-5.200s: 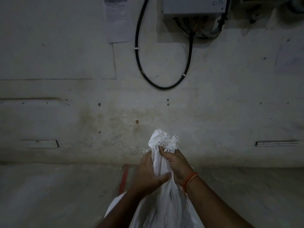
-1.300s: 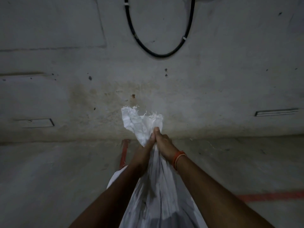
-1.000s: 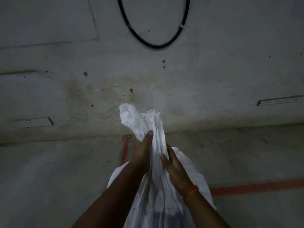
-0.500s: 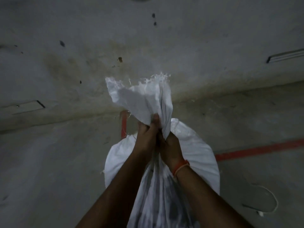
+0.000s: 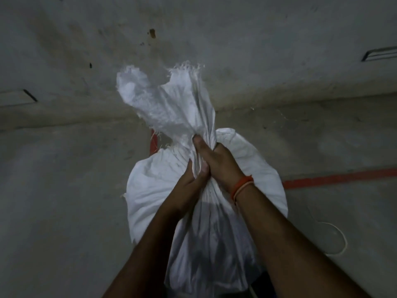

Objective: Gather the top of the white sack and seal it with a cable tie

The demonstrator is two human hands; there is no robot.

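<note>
While one white sack [image 5: 154,190] stands on the concrete floor [image 5: 53,201] near the wall [image 5: 257,39], two bare hands close around its gathered neck. The right hand [image 5: 221,162] is wrapped tight about the bunched cloth, thumb pressed up along it; the left hand [image 5: 189,179] grips just below and beside it, fingers curled into the folds, the two hands touching. Above the grip the loose top fans out in two frayed flaps. One orange band [image 5: 241,186] circles the right wrist. Two red painted lines show on the floor: one [image 5: 339,178] running right of the sack, one [image 5: 153,143] behind it. One pale looped cord [image 5: 341,235] lies on the floor, right of the sack.
</note>
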